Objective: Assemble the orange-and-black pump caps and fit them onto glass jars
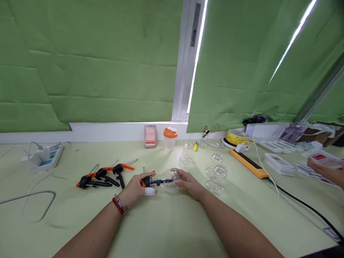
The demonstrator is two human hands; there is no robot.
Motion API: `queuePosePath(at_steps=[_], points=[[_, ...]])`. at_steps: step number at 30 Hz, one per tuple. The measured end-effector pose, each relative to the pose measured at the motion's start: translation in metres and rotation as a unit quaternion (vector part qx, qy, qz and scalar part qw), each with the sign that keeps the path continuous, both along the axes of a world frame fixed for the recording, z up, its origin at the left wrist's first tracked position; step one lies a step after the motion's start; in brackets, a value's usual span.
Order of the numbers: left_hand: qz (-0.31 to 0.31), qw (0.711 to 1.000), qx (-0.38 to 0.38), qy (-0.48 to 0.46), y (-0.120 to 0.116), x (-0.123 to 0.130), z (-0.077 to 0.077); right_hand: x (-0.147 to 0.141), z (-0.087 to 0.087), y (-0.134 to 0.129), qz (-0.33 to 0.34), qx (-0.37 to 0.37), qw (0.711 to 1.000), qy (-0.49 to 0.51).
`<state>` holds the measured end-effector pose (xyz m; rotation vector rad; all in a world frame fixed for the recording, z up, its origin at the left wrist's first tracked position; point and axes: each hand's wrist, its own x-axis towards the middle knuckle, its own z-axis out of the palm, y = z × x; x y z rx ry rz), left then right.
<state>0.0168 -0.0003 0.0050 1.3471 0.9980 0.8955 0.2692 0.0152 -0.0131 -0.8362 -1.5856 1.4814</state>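
Observation:
A clear bottle (167,176) lies on its side between my hands, just above or on the table. My left hand (134,189), with a white wrap on one finger, is closed round a black-and-orange spout cap (146,182) at the bottle's neck. The cap's black stem shows inside the bottle. My right hand (190,184) grips the bottle's base end, thumb in front. Left of my hands lie three similar spout caps (100,175) with metal spouts and black stems. Several clear bottles (215,185) stand to the right, another clear bottle (186,157) behind.
An orange-lidded cup (170,139) and a phone-like device (150,136) stand by the wall. Screwdrivers (205,132) lean behind the bottles. At right are an orange power strip (248,163) with cables, white card stacks (279,165) and another person's hand (326,172). A white power strip (49,157) lies left.

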Motion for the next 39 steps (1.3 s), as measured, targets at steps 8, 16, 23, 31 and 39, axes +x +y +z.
queuePosePath(at_steps=[8,16,23,31,39], points=[[0.008,1.000,0.014,0.012,0.0033,0.0003,-0.0042,-0.0032,-0.0001,0.0023,-0.005,-0.003,1.000,0.009],[0.004,1.000,0.021,0.014,0.0045,0.0000,-0.0046,-0.0038,0.0031,0.0019,-0.008,-0.020,1.000,0.014],[0.001,0.999,0.028,0.024,0.0040,-0.0009,-0.0043,-0.0041,0.0040,0.0016,-0.003,-0.026,0.999,0.022],[-0.008,0.999,0.040,0.031,0.0060,-0.0032,-0.0072,-0.0056,0.0038,0.0015,0.004,-0.042,0.998,0.037],[-0.007,0.999,0.038,0.036,0.0059,-0.0033,-0.0067,-0.0062,0.0046,0.0008,0.009,-0.037,0.999,0.027]])
